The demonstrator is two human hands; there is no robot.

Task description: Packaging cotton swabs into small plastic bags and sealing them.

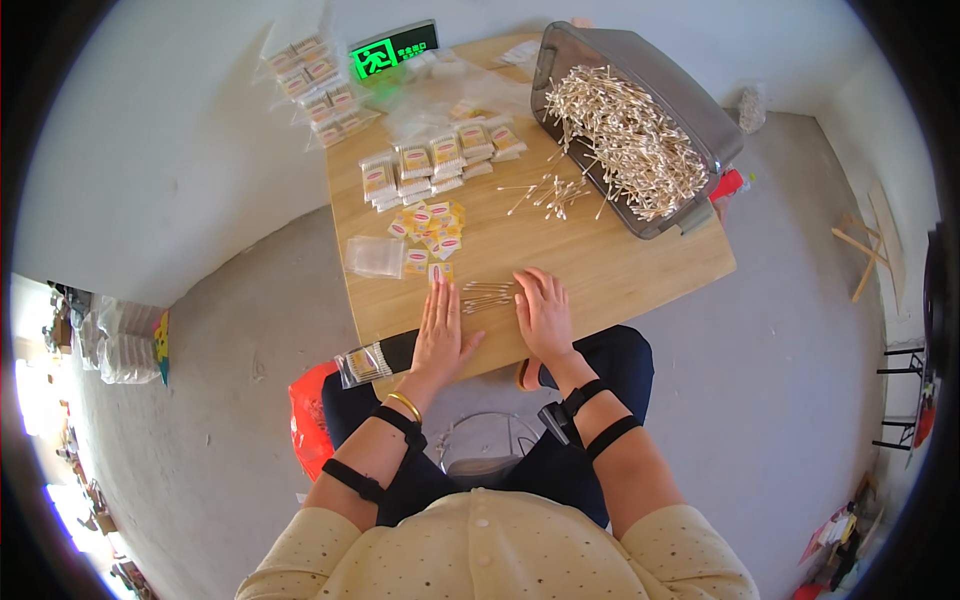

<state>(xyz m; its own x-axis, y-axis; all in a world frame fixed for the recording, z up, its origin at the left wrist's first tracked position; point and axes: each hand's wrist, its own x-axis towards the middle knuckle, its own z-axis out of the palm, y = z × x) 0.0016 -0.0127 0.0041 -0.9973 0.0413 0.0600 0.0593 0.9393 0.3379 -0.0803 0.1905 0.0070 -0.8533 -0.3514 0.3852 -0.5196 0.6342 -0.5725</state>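
A small row of cotton swabs (487, 297) lies on the wooden table between my two hands. My left hand (438, 335) rests flat at the swabs' left ends, fingers stretched out and thumb apart. Its fingertips reach a small yellow-and-white card (440, 271). On the right, my right hand (547, 318) lies with slightly bent fingers beside the other ends of the swabs, and no object shows in its grasp. More printed cards (432, 225) are scattered beyond my left hand, next to a stack of clear plastic bags (374, 257).
A tilted grey bin (650, 228) full of loose swabs stands at the far right, with some spilled before it. Filled swab packs (430, 165) are stacked at the back. One bagged pack (364, 365) sits at the near left edge. A green exit sign (393, 52) stands behind.
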